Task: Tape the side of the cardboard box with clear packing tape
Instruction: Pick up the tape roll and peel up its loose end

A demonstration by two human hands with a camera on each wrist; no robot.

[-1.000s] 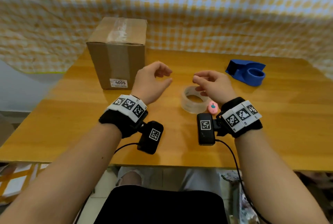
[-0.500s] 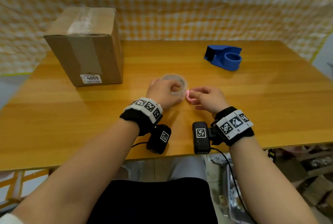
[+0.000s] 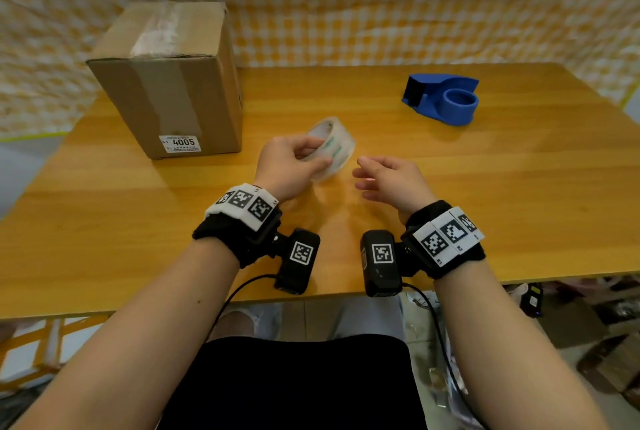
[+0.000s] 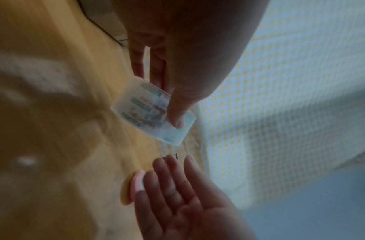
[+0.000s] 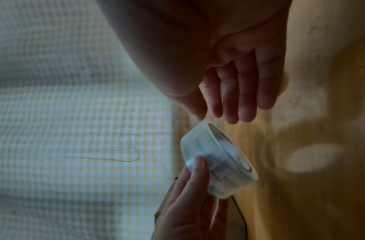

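From the head view, your left hand point(image 3: 289, 166) pinches the tape roll point(image 3: 330, 149) off the table point(image 3: 485, 187), tilted toward the right hand point(image 3: 388, 180) — fingers loose, holding nothing. The cardboard box point(image 3: 169, 83) stands just left.

Left wrist view: thumb across the roll's band.

Right wrist view: your fingertips point(image 5: 229, 115) hover near the roll — likely seeking the tape's free end.

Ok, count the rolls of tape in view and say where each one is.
1. The clear tape roll is held in the left hand, lifted above the table. The blue dispenser at the far right carries no roll that I can see.
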